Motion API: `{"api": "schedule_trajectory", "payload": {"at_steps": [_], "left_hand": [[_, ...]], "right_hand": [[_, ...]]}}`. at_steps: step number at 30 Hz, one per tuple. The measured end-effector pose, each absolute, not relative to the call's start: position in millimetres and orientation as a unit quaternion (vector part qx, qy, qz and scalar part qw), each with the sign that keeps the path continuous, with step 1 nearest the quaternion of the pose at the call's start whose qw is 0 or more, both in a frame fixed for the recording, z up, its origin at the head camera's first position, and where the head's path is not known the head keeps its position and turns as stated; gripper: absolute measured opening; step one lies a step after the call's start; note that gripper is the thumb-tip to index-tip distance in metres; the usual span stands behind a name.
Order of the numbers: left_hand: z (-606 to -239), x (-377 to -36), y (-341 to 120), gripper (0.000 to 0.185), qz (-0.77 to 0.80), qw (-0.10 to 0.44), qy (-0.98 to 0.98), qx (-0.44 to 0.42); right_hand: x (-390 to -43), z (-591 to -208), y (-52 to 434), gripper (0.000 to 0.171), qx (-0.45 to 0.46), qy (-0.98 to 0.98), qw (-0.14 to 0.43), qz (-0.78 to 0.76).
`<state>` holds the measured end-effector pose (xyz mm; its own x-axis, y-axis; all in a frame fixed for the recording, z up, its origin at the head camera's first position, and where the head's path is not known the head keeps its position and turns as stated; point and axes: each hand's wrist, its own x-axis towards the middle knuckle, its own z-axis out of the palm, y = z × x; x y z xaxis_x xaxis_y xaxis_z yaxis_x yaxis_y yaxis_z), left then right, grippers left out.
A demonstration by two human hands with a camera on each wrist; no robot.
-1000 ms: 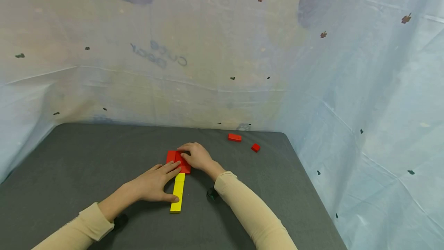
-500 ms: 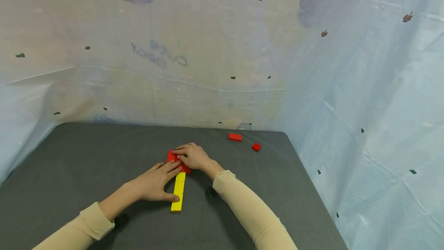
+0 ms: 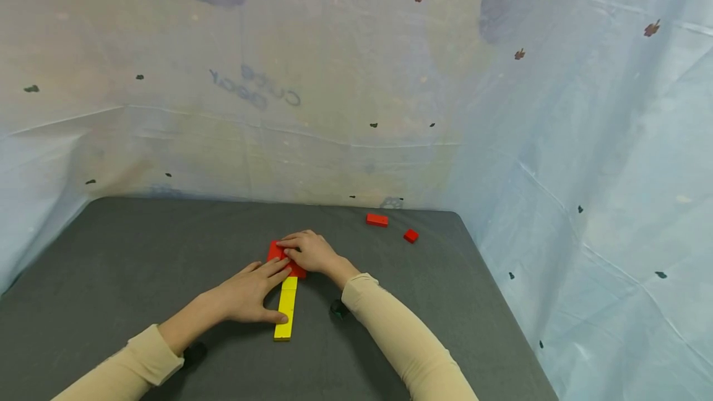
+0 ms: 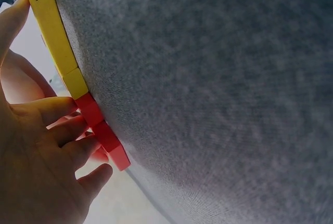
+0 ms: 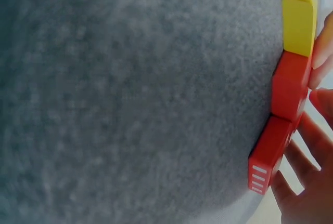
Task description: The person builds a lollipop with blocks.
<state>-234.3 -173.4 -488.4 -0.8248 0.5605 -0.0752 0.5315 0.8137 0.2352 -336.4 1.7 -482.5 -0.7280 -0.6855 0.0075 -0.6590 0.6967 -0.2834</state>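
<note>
Several red blocks (image 3: 274,251) lie joined in a flat group on the grey table, with a row of yellow blocks (image 3: 286,302) running from it toward the near side. My left hand (image 3: 246,293) rests on them with straight, spread fingers. Its fingertips touch the red group; its thumb lies on the yellow row. My right hand (image 3: 313,252) reaches over the far right of the red group, fingertips and thumb on top, covering part of it. In the right wrist view, its extended fingers (image 5: 311,133) touch a red block with white stripes (image 5: 268,151).
Farther back on the right of the table (image 3: 434,302) lie a red oblong block (image 3: 377,220) and a smaller red block (image 3: 411,236). A printed, pale curtain (image 3: 334,79) hangs behind the table and along its right side.
My right hand has shifted slightly left over the red blocks, then stays still. The left hand and the yellow row stay in place.
</note>
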Motion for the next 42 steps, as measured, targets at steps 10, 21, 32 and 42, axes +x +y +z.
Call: {"api": "schedule_trajectory", "payload": {"at_steps": [10,21,32,42], "left_hand": [[-488,-235,-173,0.106,0.102,0.070,0.951,0.282],[-489,-233,-177,0.105,0.101,0.062,0.952,0.283],[-489,-233,-178,0.104,0.090,0.051,0.954,0.280],[-487,-241,-177,0.102,0.088,0.049,0.957,0.272]], "right_hand": [[-339,-471,32,0.037,-0.370,0.906,0.028,-0.202],[-357,-458,117,0.039,-0.306,0.909,-0.020,-0.282],[-385,-473,217,0.039,-0.127,0.955,-0.091,-0.252],[-387,-485,256,0.045,-0.036,0.977,-0.052,-0.203]]}}
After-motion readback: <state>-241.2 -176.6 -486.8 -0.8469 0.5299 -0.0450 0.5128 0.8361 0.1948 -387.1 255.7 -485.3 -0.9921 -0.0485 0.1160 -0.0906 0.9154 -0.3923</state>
